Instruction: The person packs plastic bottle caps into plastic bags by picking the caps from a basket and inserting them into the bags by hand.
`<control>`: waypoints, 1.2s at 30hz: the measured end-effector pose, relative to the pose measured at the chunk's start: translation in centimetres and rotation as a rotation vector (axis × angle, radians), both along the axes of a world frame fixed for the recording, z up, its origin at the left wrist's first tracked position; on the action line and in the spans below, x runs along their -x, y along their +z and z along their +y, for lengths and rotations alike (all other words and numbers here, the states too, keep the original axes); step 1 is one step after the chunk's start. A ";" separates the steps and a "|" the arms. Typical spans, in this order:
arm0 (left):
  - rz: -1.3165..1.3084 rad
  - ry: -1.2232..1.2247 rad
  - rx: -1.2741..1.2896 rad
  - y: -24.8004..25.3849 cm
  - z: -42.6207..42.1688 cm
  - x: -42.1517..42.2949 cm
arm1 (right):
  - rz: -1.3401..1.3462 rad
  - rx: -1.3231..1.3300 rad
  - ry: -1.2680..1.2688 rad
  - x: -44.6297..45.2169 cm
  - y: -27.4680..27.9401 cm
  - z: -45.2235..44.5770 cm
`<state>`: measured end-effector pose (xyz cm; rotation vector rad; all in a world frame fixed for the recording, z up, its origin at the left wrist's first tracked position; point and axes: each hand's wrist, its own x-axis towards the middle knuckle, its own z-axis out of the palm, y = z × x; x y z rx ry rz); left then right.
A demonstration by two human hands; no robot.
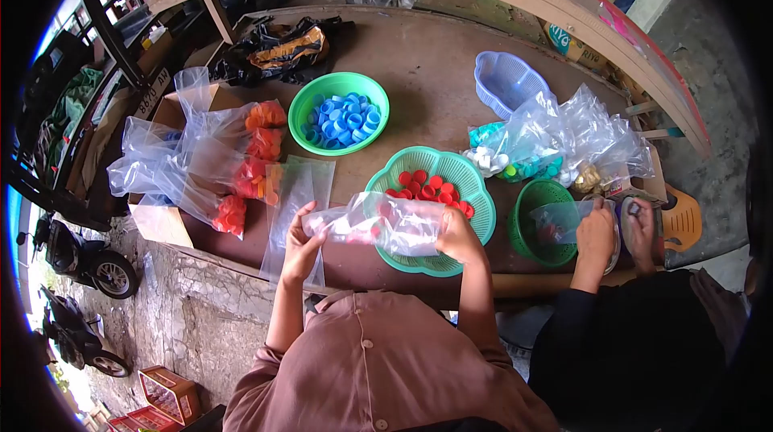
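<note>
A clear plastic bag [354, 221] is stretched sideways in front of my chest. My left hand [301, 245] pinches its left end between thumb and fingers, while my right hand [459, 237] grips the right end. Red shows through the film, but I cannot tell whether caps are inside or only behind it. Just beyond the bag is a scalloped green basket [477, 178] with red bottle caps [428, 186] in it. Flat clear bags [314, 177] lie on the table beside my left hand.
A green bowl [299, 107] holds blue caps. Packed bags of orange and red caps [262, 142] fill a carton at left. At right are filled clear bags [564, 134], a purple basket [488, 82] and a dark green basket [519, 232]. A co-worker's hands [596, 237] hold another plastic bag.
</note>
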<state>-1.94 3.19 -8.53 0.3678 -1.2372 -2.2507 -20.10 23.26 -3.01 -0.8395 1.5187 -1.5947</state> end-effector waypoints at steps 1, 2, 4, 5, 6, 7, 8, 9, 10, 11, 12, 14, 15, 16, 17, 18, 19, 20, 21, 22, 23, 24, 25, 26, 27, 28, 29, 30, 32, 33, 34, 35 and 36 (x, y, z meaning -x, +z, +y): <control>0.005 -0.002 0.005 0.5 0.1 -0.3 | 0.005 0.005 -0.002 -0.1 0.0 0.0; 0.050 -0.069 -0.099 0.9 0.0 -0.5 | -0.029 -0.008 0.084 0.0 0.1 0.1; 0.104 -0.158 -0.025 -1.2 -1.1 -1.1 | -0.051 0.017 0.194 -0.1 0.1 -0.2; 0.103 -0.162 -0.025 -1.7 -1.3 -0.9 | -0.052 0.017 0.190 -0.1 0.0 -0.2; 0.024 -0.058 -0.066 -2.1 -1.4 -0.7 | -0.085 0.009 0.177 -0.2 -0.2 -0.1; -0.055 0.047 -0.105 -2.2 -1.4 -0.7 | -0.118 0.001 0.165 -0.2 -0.6 0.0; -0.094 -0.002 -0.049 -2.0 -1.6 -0.8 | -0.120 0.014 0.130 -0.1 -1.0 -0.3; -0.098 -0.004 -0.050 -2.1 -1.8 -0.8 | -0.124 0.012 0.128 -0.1 -1.0 -0.1; -0.233 0.062 0.165 -1.9 -1.9 -0.8 | -0.136 -0.054 0.091 -0.3 -0.1 -0.1; -0.364 0.128 0.383 -1.7 -1.9 -0.7 | -0.145 -0.118 0.055 -0.4 0.4 -0.1; -0.196 0.269 0.346 -1.5 -1.3 -0.3 | 0.015 -0.125 -0.020 -0.6 0.4 -0.2; -0.264 0.302 0.772 2.9 0.0 -0.5 | 0.093 -0.108 -0.047 -1.3 -0.2 -1.3; -0.330 0.331 1.197 4.6 0.6 -0.5 | 0.169 -0.095 -0.072 -1.8 -0.8 -2.0; -0.328 0.327 1.195 5.3 1.3 -0.3 | 0.229 -0.047 -0.096 -2.5 -2.5 -2.8; -0.303 0.223 1.309 5.8 2.0 -0.1 | 0.297 -0.033 -0.123 -3.9 -1.4 -3.6; -0.274 0.118 1.422 5.9 2.5 0.3 | 0.339 -0.054 -0.079 -4.7 -0.9 -4.0; -0.271 0.118 1.421 5.8 2.7 0.5 | 0.377 -0.074 -0.036 -5.3 -0.7 -4.3; -0.289 0.045 1.439 5.5 2.8 0.7 | 0.436 -0.018 -0.049 -6.0 -0.5 -4.6; -0.304 -0.030 1.455 5.2 2.9 0.9 | 0.496 0.037 -0.065 -6.4 -0.2 -4.7; -0.286 -0.050 1.455 4.8 2.9 0.8 | 0.563 0.049 -0.066 -6.6 0.4 -4.5; -0.280 -0.059 1.452 4.5 3.0 0.7 | 0.562 0.042 -0.074 -6.6 0.7 -4.3; -0.295 -0.051 1.365 4.4 3.1 0.7 | 0.613 0.022 -0.038 -6.7 0.9 -4.0; -0.311 -0.040 1.279 4.2 3.2 0.7 | 0.664 0.004 0.000 -6.6 1.1 -3.9; -0.288 -0.020 1.314 4.3 3.2 0.8 | 0.672 0.006 0.049 -6.3 1.6 -3.7; -0.291 -0.026 1.312 4.1 3.1 0.7 | 0.587 -0.015 0.048 -6.1 2.5 -3.1; -0.291 0.004 1.167 3.7 2.9 0.5 | 0.536 0.026 0.017 -5.3 2.5 -2.7; -0.289 0.034 1.024 3.8 2.9 0.5 | 0.488 0.067 -0.015 -4.4 2.3 -2.3; -0.227 0.102 0.994 4.4 2.8 0.5 | 0.414 0.016 -0.114 -3.4 2.0 -1.9; -0.250 0.108 1.007 4.6 2.0 0.1 | 0.350 -0.082 -0.298 -1.1 -0.1 -1.1; -0.267 0.105 1.019 4.6 1.6 0.1 | 0.419 -0.099 -0.311 -0.5 -1.3 -1.0; -0.279 0.041 1.007 4.5 1.5 0.3 | 0.447 -0.099 -0.278 -0.5 -1.4 -1.6; -0.283 0.043 1.001 4.2 1.6 0.7 | 0.470 -0.104 -0.247 -0.8 -1.4 -2.0; -0.253 0.040 1.030 4.0 1.7 1.1 | 0.384 -0.224 -0.213 -0.9 -1.2 -2.3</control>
